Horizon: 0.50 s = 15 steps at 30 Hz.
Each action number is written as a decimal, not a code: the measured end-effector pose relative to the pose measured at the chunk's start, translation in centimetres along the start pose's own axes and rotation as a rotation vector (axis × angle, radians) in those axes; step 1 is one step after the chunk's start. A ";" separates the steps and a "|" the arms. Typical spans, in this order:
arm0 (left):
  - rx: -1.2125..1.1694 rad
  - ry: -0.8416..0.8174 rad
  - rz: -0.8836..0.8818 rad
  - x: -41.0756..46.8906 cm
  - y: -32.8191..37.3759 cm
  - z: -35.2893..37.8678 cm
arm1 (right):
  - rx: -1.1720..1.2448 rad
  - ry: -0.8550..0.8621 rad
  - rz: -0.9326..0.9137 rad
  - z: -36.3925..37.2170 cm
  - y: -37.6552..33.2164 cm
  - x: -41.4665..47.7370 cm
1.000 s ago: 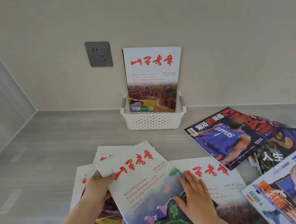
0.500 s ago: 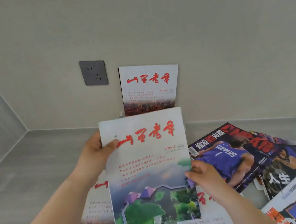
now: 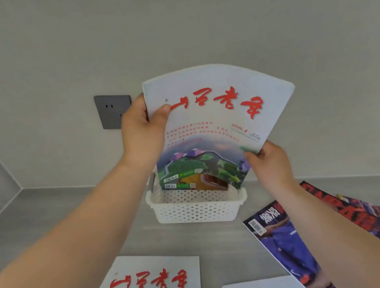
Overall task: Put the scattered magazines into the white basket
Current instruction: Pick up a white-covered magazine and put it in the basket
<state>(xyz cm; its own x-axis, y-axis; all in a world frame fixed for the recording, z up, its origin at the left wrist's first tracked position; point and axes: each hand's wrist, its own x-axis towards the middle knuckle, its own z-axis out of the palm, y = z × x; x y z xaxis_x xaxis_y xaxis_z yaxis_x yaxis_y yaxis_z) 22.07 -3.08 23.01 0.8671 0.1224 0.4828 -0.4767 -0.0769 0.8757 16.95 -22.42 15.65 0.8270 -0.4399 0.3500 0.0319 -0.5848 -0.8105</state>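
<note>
Holding one magazine (image 3: 217,121) upright between two hands, the person has it right over the white basket (image 3: 195,208), which stands at the back edge of the grey surface (image 3: 49,222), close against the wall (image 3: 192,22) and a little right of a dark socket (image 3: 113,110). The left hand (image 3: 143,130) grips the cover's top left corner, thumb across the front and fingers behind. The right hand (image 3: 269,164) pinches the lower right edge, so it is the one nearer the basket's rim. The magazine's long axis runs up and down, leaning a little to the right, and its top bows forward like a fan. Its bottom edge sits at or just inside the basket's mouth, behind the front wall. I cannot tell whether it has reached the floor of the basket, nor whether the orange patch down there belongs to another cover. From where I stand the move ahead looks like a straight drop: the basket lies directly beneath the hands, its long side across the view, matching the magazine's bottom edge. The floppy top may sag once the left hand lets go. More wait on the surface: a white magazine (image 3: 149,287) at the near edge and a basketball magazine (image 3: 281,240) towards the right edge, under the right forearm.
</note>
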 end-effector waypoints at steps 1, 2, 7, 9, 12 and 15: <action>-0.006 0.017 -0.021 0.3 -0.6 0.5 | -0.014 0.000 0.008 0.4 0.1 0.6; 0.004 0.022 -0.035 0.4 -1.3 0.8 | -0.025 -0.016 0.020 0.9 0.2 1.2; 0.119 -0.018 -0.091 1.3 -5.2 1.8 | -0.033 -0.107 0.117 3.5 2.3 3.3; 0.139 -0.023 -0.145 1.9 -6.7 2.0 | -0.047 -0.114 0.162 4.5 3.5 3.9; 0.203 -0.076 -0.177 2.4 -8.9 2.2 | -0.045 -0.123 0.212 5.6 5.0 4.4; 0.294 -0.184 -0.163 2.9 -10.8 2.1 | -0.044 -0.123 0.257 6.4 6.3 4.4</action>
<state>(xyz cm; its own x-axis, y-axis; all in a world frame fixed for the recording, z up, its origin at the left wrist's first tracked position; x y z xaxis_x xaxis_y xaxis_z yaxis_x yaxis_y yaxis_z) 30.03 -3.97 14.97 0.9524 -0.0216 0.3041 -0.2917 -0.3553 0.8881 24.41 -23.63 9.08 0.8669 -0.4931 0.0735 -0.2101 -0.4952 -0.8430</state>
